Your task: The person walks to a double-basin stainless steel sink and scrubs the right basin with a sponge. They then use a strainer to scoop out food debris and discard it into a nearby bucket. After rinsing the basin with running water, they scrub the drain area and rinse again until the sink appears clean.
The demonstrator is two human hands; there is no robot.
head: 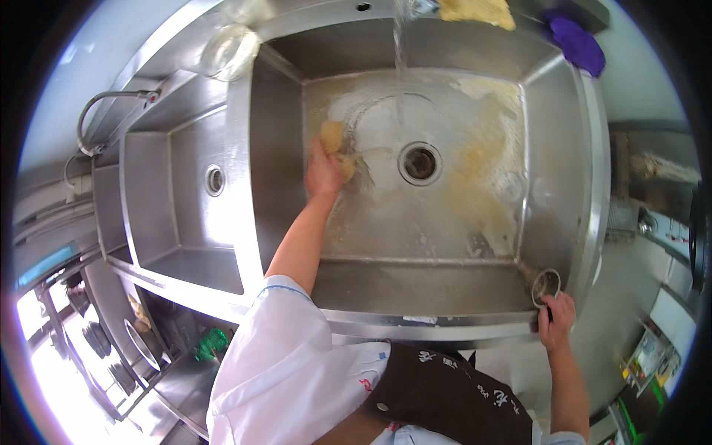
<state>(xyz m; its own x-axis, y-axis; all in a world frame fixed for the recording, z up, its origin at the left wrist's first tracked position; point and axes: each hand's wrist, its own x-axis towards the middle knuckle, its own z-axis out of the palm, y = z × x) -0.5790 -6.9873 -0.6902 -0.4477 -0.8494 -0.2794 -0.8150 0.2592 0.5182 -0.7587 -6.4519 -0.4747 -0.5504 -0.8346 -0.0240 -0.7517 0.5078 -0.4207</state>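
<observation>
My left hand (324,173) presses a yellowish sponge or cloth (332,137) against the left part of the large steel sink's floor (384,222). Near the sink's front right corner, my right hand (556,318) grips the dark handle of a round strainer or small cup (545,287); which of these it is, I cannot tell. Water (399,61) runs down from the top of the view into the basin, behind the drain (420,163). Yellowish, foamy residue (478,161) lies on the right half of the sink floor.
A smaller sink basin (200,211) adjoins on the left, with a curved faucet (105,95) beyond. A clear round container (229,51) stands on the rim between basins. At the back are a yellow cloth (478,12) and a purple cloth or glove (577,44). Shelving holds pans at lower left.
</observation>
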